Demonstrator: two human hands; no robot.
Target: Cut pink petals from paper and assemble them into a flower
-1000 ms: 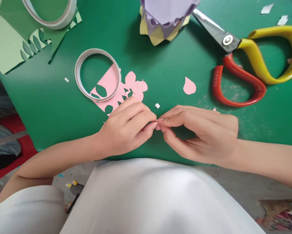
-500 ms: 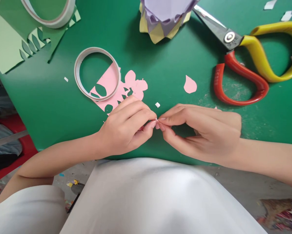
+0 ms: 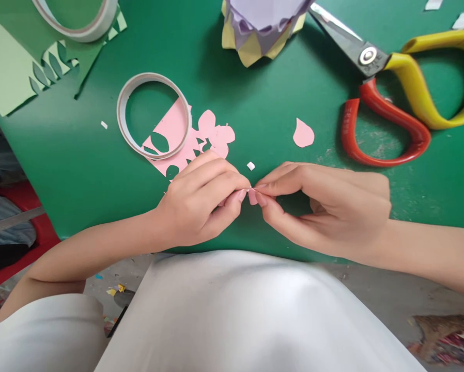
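In front of my body both hands meet at the fingertips over the table. My left hand (image 3: 203,204) is closed in a pinch, with a bit of pink paper showing between thumb and fingers. Thumb and forefinger of my right hand (image 3: 328,201) pinch a small pink paper petal (image 3: 252,197) against the left fingertips. A tiny white bit shows where they meet; I cannot make out what it is. Just beyond the hands lie a white scrap (image 3: 250,166) and a loose pink petal (image 3: 304,133). Pink cut-out paper (image 3: 170,124) lies beyond my left hand.
A tape roll (image 3: 121,111) rests on the pink sheet. Scissors (image 3: 371,59) with red and yellow handles lie open at right. A purple and yellow paper flower (image 3: 251,39) stands at the back. Green paper (image 3: 18,46) and another tape roll (image 3: 88,33) are at left.
My right hand has shifted slightly to the right, a little away from the left fingertips. More of the small pink petal shows between them. My left hand has barely moved.
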